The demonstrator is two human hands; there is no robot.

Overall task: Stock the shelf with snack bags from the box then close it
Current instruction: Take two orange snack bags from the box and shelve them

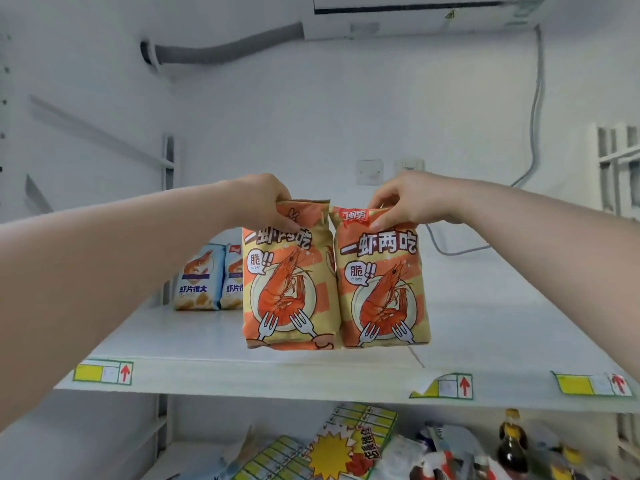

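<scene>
I hold two orange-and-yellow shrimp snack bags side by side over the white shelf (194,355). My left hand (263,202) pinches the top of the left bag (287,289). My right hand (401,199) pinches the top of the right bag (381,289). Both bags hang upright, their bottoms near the shelf's front edge; I cannot tell whether they touch it. Two blue-and-white shrimp chip bags (207,277) stand at the back left of the same shelf. The box is not in view.
Price labels with red arrows (104,372) are stuck along the shelf's front edge. On the lower shelf lie paper promo signs (332,448), packets and a dark sauce bottle (512,441). A grey cable (450,251) trails across the shelf's back right.
</scene>
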